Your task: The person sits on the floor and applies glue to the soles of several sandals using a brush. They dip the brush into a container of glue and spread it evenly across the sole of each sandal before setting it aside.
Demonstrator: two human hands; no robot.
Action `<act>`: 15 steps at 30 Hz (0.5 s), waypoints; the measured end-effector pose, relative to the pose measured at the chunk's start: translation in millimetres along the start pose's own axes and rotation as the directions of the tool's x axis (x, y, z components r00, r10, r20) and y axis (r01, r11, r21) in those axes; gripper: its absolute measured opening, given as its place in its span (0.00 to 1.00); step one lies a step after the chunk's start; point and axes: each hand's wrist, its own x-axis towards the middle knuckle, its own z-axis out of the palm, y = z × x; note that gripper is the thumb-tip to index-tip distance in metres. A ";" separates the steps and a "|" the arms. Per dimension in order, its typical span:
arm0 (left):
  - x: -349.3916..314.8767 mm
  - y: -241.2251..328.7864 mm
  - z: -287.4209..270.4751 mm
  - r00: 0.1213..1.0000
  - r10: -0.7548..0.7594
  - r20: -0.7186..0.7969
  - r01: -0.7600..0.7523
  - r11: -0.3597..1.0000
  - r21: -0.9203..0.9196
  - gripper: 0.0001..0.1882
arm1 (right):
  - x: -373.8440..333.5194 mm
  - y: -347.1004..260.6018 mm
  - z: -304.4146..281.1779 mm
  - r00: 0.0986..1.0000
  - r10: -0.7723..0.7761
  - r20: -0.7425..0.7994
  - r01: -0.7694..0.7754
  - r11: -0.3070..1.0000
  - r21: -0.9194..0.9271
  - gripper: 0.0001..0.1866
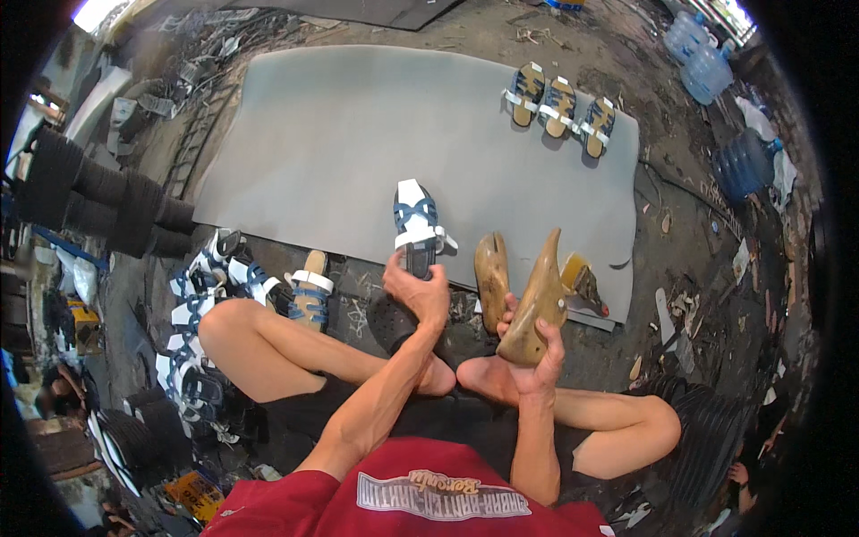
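My left hand (420,291) grips the heel end of a sandal (418,219) with blue crossed straps, a white strap and a dark insole, toe pointing away over the grey sheet. In my right hand (537,358) is a brown shoe last (537,309), its narrow tip pointing up and away. My fingers wrap round its thick end, with the thumb on its right side. A second brown shoe last (490,277) stands just left of it, close to my fingertips; whether they touch it I cannot tell. Right behind the held last sits a yellowish container (577,273), partly hidden.
A large grey sheet (358,116) covers the ground ahead. Three tan-soled sandals (558,107) lie at its far right. Left of my knee are a pile of white-and-blue sandals (201,340) and a tan sandal (310,291). Black sole stacks (98,192) stand far left, water jugs (707,72) far right.
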 end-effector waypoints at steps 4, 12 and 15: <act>-10.7 -27.6 -18.0 0.937 -0.295 0.188 0.308 0.950 -0.043 0.40 | -2.7 2.1 -2.5 0.999 0.023 0.036 -0.024 0.999 0.033 0.35; -6.3 -44.9 -9.0 0.937 -0.245 0.250 0.275 0.957 -0.091 0.40 | -8.4 6.0 2.7 1.000 -0.014 -0.022 0.010 0.985 -0.171 0.36; -6.2 -55.1 -1.3 0.970 -0.159 0.182 0.165 0.986 -0.014 0.41 | -9.1 9.0 11.8 0.998 -0.050 -0.030 0.038 0.944 -0.327 0.36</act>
